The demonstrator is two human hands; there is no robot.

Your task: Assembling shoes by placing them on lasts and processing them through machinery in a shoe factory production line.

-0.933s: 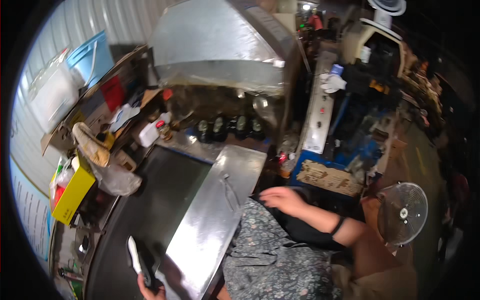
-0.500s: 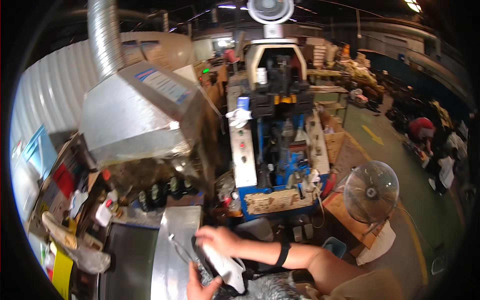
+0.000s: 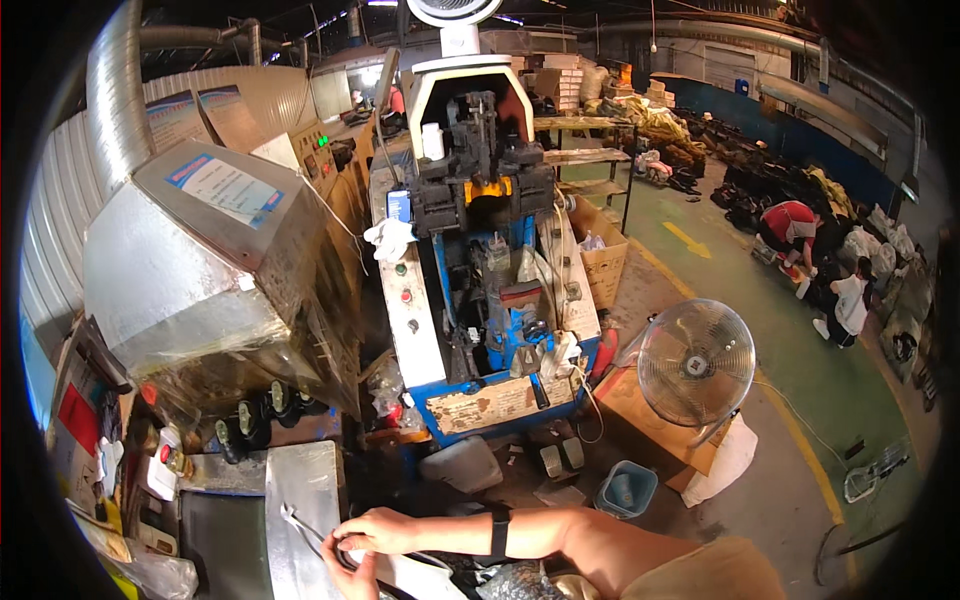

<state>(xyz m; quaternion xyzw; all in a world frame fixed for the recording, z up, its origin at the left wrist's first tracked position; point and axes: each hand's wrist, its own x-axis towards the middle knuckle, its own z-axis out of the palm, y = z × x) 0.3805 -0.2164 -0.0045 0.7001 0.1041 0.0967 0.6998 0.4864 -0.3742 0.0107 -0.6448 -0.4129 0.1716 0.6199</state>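
Low in the view my right hand (image 3: 378, 530) reaches in from the right, a black band round its wrist. Its fingers are bent over the end of a soft-looking white piece with dark edges (image 3: 412, 578), whose kind I cannot make out. My left hand (image 3: 348, 578) grips the same end from below, thumb up, close to my right fingertips. A thin grey thing with a forked tip (image 3: 290, 513) runs from the hands over a bare metal plate (image 3: 300, 475). Grey patterned material (image 3: 515, 580) lies beneath my right forearm.
Ahead stands a blue-and-white machine (image 3: 490, 395). To the left are a metal hood (image 3: 180, 270), several dark shoes (image 3: 255, 420) and a dark belt (image 3: 225, 540). At right are a fan (image 3: 695, 362), a blue bin (image 3: 628, 490) and people crouching (image 3: 795, 225) by piles.
The view has swung to the right. My right hand has come off the top of the white piece to its end, and both hands are now close together there.
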